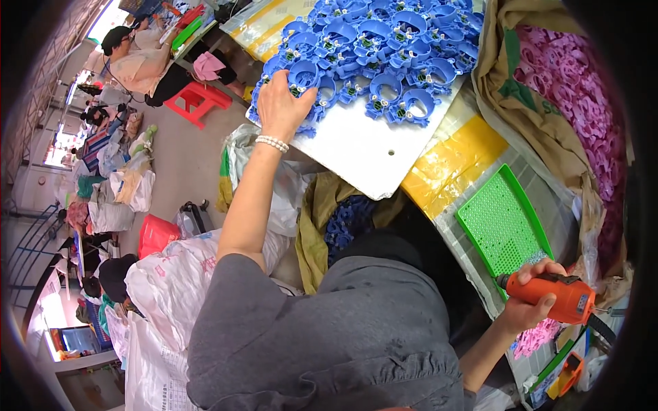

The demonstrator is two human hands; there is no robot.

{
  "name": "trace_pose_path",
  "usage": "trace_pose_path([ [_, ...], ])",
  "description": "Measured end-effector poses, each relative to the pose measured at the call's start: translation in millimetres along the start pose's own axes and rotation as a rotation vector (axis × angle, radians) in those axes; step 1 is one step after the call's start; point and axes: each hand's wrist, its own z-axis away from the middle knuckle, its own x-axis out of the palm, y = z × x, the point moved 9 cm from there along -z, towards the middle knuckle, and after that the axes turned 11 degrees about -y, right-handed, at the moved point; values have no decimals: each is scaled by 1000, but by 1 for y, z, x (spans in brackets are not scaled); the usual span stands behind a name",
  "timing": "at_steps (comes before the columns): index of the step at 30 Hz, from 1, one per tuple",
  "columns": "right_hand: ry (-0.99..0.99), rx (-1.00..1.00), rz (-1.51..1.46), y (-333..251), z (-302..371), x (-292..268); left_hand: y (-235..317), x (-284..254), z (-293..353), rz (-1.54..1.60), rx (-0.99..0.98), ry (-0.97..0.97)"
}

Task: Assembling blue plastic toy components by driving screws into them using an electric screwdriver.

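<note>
Blue plastic ring-shaped parts (pixel 373 34), with small green and white bits on them, lie heaped on a white board (pixel 370 161). At the heap's near left edge my left hand (pixel 279 109) has its thumb and fingers around one blue plastic part (pixel 302 73); some fingertips are hidden. On the lower right, my right hand (pixel 524 314) is wrapped round an orange electric screwdriver (pixel 558 296), its dark nose pointing left and a black cord at its other end. Just beyond that hand is a green perforated tray (pixel 504 212) with small metal pieces near its close end.
A brown sack (pixel 504 103) of pink plastic parts (pixel 569 89) stands at the right. Below the board is an open sack of dark blue parts (pixel 348 222). White sacks (pixel 178 281) and a red stool (pixel 199 103) are on the left, where other people sit.
</note>
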Motion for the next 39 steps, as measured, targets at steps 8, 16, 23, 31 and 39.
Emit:
trace_pose_path([
  [8, 21, 12, -10, 2, 2, -7, -8, -11, 0, 161, -37, -13],
  [16, -1, 23, -1, -5, 12, -14, 27, -25, 10, 278, 133, -8],
  [23, 29, 77, 47, -7, 0, -10, 95, 28, 73, 1303, -149, -780],
  [31, 70, -118, 191, -20, -18, -16, 204, 91, 232, 1757, -483, -1613],
  [39, 76, 0, 231, 5, -2, -21, 252, 96, 272, 1689, -528, -1785],
])
